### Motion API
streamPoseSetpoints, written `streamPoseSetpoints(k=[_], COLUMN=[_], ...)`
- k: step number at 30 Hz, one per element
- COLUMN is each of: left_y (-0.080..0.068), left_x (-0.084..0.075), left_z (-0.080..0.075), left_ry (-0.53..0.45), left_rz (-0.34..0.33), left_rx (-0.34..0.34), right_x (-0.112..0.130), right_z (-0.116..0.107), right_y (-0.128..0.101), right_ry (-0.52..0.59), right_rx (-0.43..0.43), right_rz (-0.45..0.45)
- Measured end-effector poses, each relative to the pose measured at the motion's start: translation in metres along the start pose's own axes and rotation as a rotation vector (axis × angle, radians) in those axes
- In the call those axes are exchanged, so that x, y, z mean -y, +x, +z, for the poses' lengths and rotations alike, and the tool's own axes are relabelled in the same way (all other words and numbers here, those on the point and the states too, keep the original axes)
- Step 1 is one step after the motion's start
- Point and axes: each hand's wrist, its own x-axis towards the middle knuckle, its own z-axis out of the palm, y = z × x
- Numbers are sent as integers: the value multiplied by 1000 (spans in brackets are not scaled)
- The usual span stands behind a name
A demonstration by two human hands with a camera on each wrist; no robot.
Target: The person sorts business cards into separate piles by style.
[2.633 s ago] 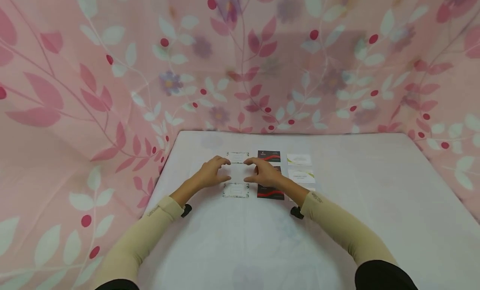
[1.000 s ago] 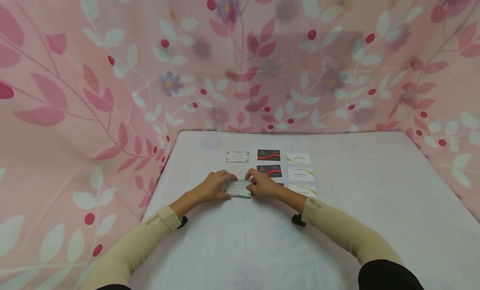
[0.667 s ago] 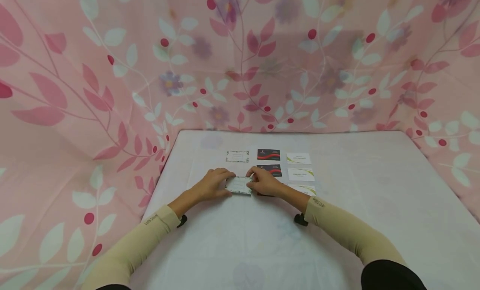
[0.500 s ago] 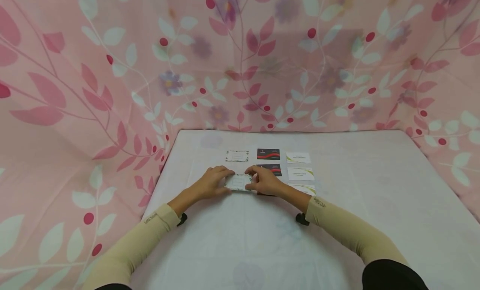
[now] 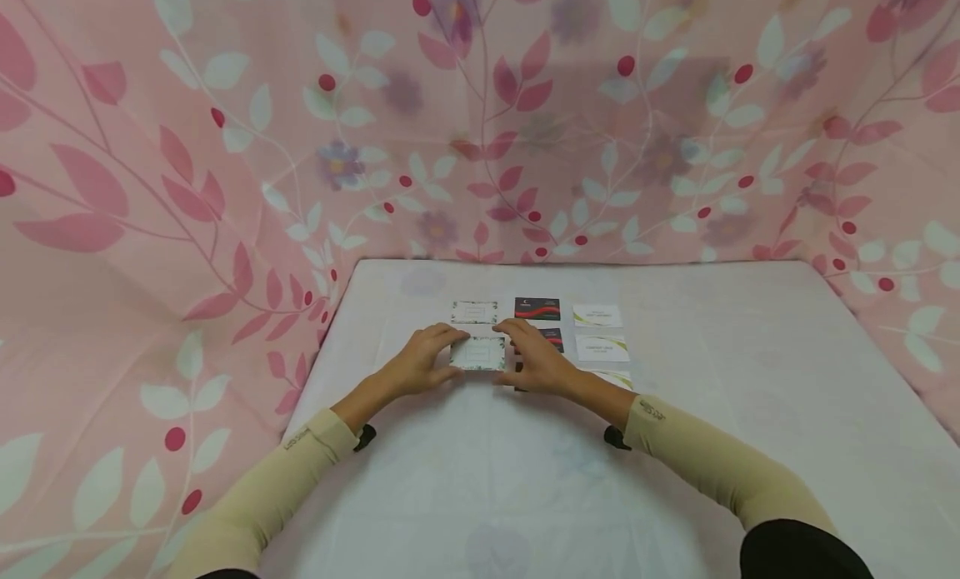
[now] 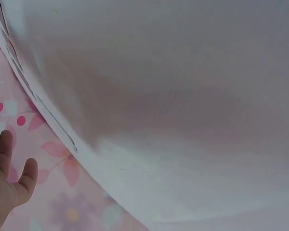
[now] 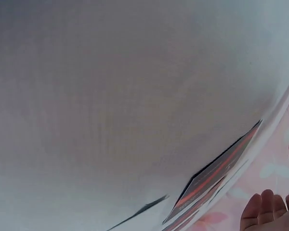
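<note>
Paper rectangular card between left hand and right hand.

A white worktop covered in a faintly patterned cloth fills the lower half of the head view. Behind it and to both sides of it hangs a pink curtain printed with red and white leaves, red berries and pale purple flowers. Soft, even light falls on the worktop.

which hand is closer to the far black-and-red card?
Right. The right hand lies just below the far black-and-red card, fingertips near the card beneath it. The left hand sits further left, at the floral-border card.
</note>
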Motion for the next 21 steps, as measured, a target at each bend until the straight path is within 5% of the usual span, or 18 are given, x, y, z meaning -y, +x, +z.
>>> streamPoseSetpoints(k=[21], left_y=[22], left_x=[19], left_z=[-4], left_ry=[75], left_rz=[-42], left_rx=[19], right_x=[-6], right_z=[4], right_y=[32], right_ry=[-11], right_rx=[-34], right_rz=[84])
